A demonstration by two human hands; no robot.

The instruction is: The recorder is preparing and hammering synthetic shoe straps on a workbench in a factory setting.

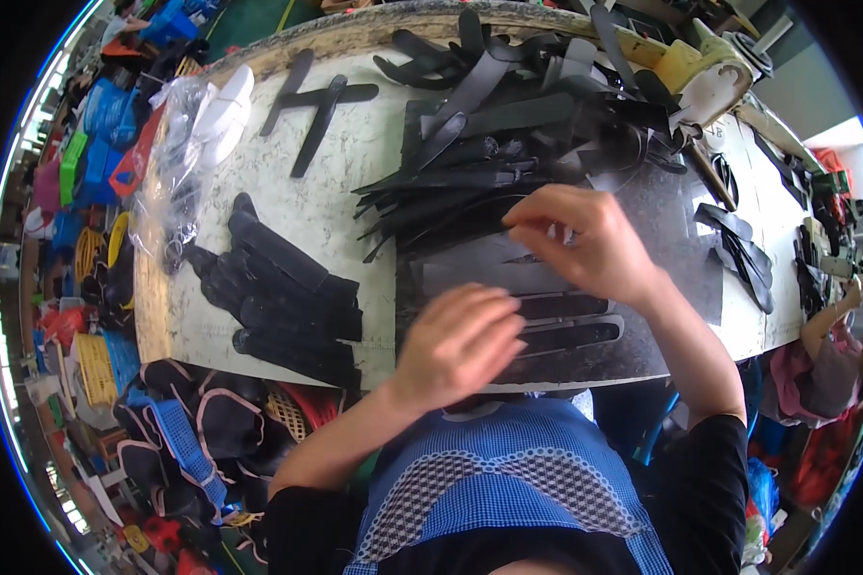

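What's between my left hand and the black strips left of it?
From left hand to strips, head view shows dark board, then bare white tabletop.

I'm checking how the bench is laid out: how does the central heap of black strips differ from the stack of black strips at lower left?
The central heap is larger; the left stack is smaller.
Strips in the central heap point many ways; those in the left stack overlap in roughly one direction.
The central heap lies largely over the dark board; the left stack rests on the white tabletop.
Both consist mostly of black strips.
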